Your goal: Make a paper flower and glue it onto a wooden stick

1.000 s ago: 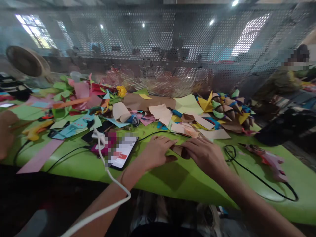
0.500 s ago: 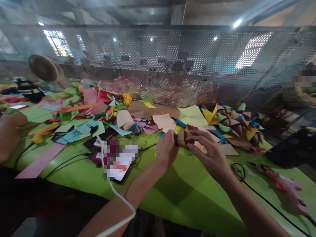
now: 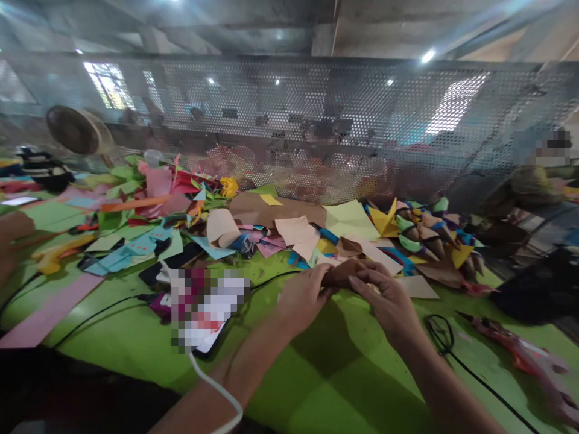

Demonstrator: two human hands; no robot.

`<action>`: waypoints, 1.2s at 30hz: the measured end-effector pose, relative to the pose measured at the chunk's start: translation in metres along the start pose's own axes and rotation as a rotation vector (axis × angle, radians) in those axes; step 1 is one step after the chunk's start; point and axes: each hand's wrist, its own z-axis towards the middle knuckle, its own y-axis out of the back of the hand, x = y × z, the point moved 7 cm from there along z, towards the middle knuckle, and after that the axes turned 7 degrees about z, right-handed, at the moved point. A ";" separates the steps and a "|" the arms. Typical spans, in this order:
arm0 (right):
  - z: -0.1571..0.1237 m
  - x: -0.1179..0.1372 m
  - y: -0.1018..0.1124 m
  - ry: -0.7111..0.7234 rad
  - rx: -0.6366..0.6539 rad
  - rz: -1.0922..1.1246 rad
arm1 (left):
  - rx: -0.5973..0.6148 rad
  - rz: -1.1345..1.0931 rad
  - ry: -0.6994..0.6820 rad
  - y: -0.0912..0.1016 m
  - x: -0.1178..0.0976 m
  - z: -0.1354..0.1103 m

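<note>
My left hand [image 3: 302, 296] and my right hand [image 3: 389, 298] meet over the green table [image 3: 339, 374], both closed on a small folded piece of brown paper [image 3: 344, 274]. The paper is held just above the table, between the fingertips of both hands. Most of it is hidden by my fingers. A phone [image 3: 203, 310] with a white cable [image 3: 217, 392] lies to the left of my left hand.
Heaps of coloured paper scraps [image 3: 158, 199] and folded paper cones [image 3: 425, 232] cover the far side. A black cord [image 3: 441, 337] and a pink glue gun [image 3: 529, 355] lie at the right. Another person's hand [image 3: 11, 241] is at the far left. A perforated metal screen [image 3: 316, 132] stands behind the table.
My hands lifted the brown paper off the table, then lowered it a little while still working it between the fingertips. The view tilted upward.
</note>
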 end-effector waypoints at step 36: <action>-0.004 0.003 -0.002 -0.005 -0.061 -0.047 | 0.094 0.179 -0.068 -0.011 -0.006 0.005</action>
